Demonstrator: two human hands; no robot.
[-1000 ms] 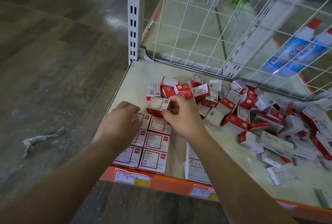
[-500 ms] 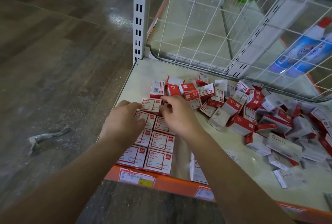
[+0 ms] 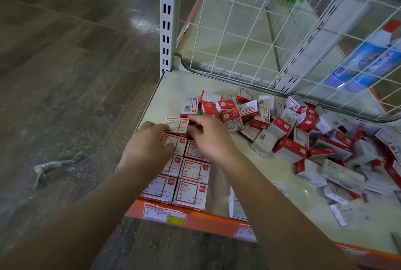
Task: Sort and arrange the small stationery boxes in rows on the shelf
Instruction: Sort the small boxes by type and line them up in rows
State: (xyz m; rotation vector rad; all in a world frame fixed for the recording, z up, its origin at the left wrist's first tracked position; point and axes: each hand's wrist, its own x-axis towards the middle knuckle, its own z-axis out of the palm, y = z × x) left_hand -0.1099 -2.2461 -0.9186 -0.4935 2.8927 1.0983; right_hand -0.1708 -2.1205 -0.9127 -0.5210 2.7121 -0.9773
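Two neat rows of white-and-red paper clip boxes lie flat at the shelf's front left corner. A further paper clip box sits at the far end of the left row. My left hand rests on that row, fingertips against this box's left side. My right hand pinches its right edge with thumb and forefinger. A loose heap of red-and-white stationery boxes spreads over the middle and right of the cream shelf.
A white wire grid backs the shelf, with a slotted upright post at its left corner. An orange front rail carries price labels. Blue-and-white bottles hang behind the grid. Wood-look floor lies to the left.
The box moved from above the right row leftward and down to the far end of the left row. My left hand reached forward to meet it.
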